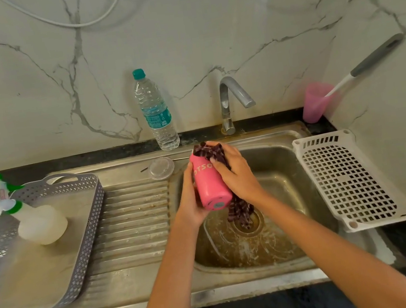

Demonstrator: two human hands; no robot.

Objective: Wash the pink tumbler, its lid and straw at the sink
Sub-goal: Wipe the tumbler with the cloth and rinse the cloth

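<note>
The pink tumbler (209, 183) is held over the steel sink basin (285, 167), tilted with its base toward me. My left hand (190, 200) grips its left side from below. My right hand (236, 172) presses a dark checked cloth (239, 209) around the tumbler's right side and top; the cloth's tail hangs down toward the drain. The clear lid (161, 168) lies on the sink ledge behind the draining board. A thin dark straw (144, 169) pokes out from beside the lid; most of it is hidden.
The tap (234, 96) stands behind the basin, no water running. A water bottle (155, 110) stands left of it. A grey tray (86, 224) holds a spray bottle (35, 221) at left. A white rack (353, 178) lies right of the basin. A pink cup (316, 102) holds a brush.
</note>
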